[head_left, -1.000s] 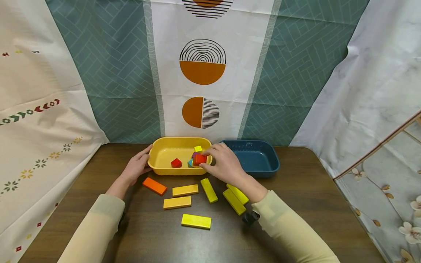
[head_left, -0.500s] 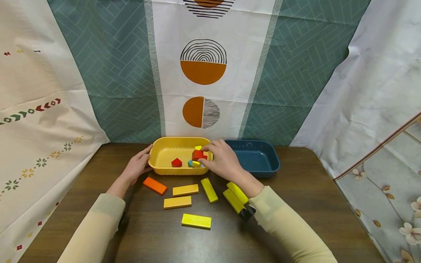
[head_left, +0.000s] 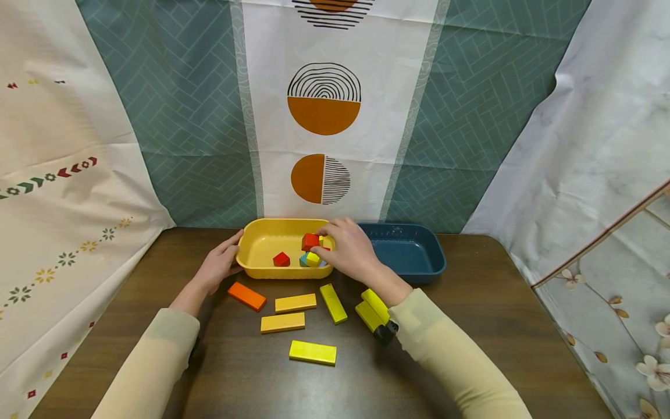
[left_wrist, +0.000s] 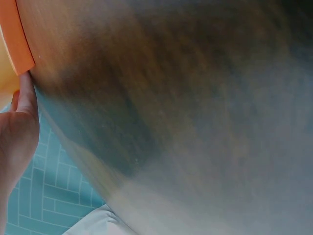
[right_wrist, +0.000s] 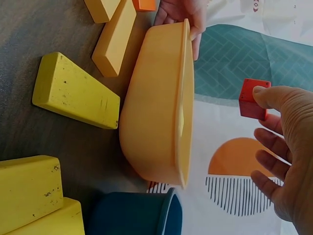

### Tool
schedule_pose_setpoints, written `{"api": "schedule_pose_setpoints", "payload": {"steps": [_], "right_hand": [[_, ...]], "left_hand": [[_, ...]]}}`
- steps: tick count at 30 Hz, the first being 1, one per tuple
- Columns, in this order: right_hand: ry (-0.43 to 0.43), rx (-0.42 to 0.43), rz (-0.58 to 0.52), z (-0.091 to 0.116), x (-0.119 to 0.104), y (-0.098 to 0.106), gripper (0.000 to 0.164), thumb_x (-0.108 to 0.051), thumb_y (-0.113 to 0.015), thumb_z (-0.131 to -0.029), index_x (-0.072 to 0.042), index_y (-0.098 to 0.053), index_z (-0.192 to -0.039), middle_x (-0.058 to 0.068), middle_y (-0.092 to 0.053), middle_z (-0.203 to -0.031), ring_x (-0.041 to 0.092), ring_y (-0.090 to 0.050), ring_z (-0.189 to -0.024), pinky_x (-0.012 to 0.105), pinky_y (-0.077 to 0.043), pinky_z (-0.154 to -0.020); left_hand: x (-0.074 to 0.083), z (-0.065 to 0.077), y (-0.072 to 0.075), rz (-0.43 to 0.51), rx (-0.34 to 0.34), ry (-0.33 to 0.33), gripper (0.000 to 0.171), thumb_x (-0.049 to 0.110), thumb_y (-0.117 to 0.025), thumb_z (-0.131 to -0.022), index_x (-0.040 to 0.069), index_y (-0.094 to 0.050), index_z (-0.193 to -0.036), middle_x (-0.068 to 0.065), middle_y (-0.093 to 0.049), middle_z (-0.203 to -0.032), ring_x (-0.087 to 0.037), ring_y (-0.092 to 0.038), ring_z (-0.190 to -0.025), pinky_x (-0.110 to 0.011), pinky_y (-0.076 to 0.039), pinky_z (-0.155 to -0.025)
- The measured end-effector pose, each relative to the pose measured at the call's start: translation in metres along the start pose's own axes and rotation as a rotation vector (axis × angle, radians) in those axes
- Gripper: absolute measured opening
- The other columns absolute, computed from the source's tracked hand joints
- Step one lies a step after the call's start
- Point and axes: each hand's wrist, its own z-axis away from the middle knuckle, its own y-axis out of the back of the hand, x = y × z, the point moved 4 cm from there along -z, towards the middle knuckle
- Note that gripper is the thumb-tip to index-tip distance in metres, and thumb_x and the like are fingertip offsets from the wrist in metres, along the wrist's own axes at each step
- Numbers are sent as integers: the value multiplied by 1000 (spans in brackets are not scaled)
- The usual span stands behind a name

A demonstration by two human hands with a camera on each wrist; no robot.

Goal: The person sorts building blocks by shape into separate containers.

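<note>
My right hand point(head_left: 348, 250) pinches a small red cube block point(head_left: 310, 242) between thumb and fingertips, over the right part of the yellow tray point(head_left: 282, 273). In the right wrist view this cube point(right_wrist: 254, 99) is up above the tray's rim, the other fingers spread below. Inside the tray, a red block point(head_left: 281, 259) lies near the middle; a yellow block point(head_left: 313, 259) and a blue block point(head_left: 303, 260) sit at the right, partly hidden by the hand. At the tray's left end, my left hand point(head_left: 217, 266) rests with extended fingers along the outer wall.
A dark blue tray point(head_left: 441, 265) stands right of the yellow one. In front lie an orange plank block point(head_left: 247, 296), two light orange planks point(head_left: 295, 303) and several yellow planks point(head_left: 312, 352). A patterned cloth point(head_left: 209, 145) hangs behind the brown table point(head_left: 225, 372).
My right hand has lifted the red cube from the group in the yellow tray and shifted it up and slightly left. The yellow block beneath shows more now. My left hand stays at the tray's end.
</note>
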Motion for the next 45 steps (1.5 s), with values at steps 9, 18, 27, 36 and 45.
{"api": "schedule_pose_setpoints", "payload": {"steps": [9,18,27,36,45], "right_hand": [[-20,-23,27,-9,-2,-5,37,-43,-77,-91,-17,-76,-117,-2,-68,-114,19,-53,-107,35,-49,-90],[-11,-52,69,-17,-5,-12,37,-44,-76,-92,-17,-77,-117,0,-68,-110,20,-52,-105,36,-48,-90],[-27,-82,130,-25,-9,-18,37,-46,-76,-91,-19,-76,-117,-3,-67,-110,19,-52,-103,35,-48,-89],[-43,-135,171,-29,-11,-29,40,-46,-76,-91,-19,-76,-120,-1,-67,-116,20,-51,-106,34,-48,-91],[-49,-168,171,-29,-13,-37,37,-43,-75,-91,-20,-76,-120,-1,-67,-118,20,-51,-111,35,-47,-95]], "left_hand": [[0,0,0,8,-3,-4,59,14,-36,-108,11,-19,-164,-22,-16,-167,-50,-39,-138,-59,-37,-109],[-4,-3,1,0,-4,-16,58,16,-35,-108,11,-19,-164,-24,-17,-167,-50,-42,-135,-59,-39,-107],[-26,-18,8,-16,18,-13,57,20,-34,-110,19,-20,-165,-18,-16,-168,-46,-42,-138,-56,-40,-108],[-17,-11,5,-3,8,-10,57,18,-35,-109,16,-20,-165,-20,-16,-168,-48,-41,-138,-58,-39,-108],[-2,0,0,-2,-6,-20,58,17,-35,-109,11,-18,-164,-25,-17,-166,-50,-42,-136,-58,-40,-107]]}}
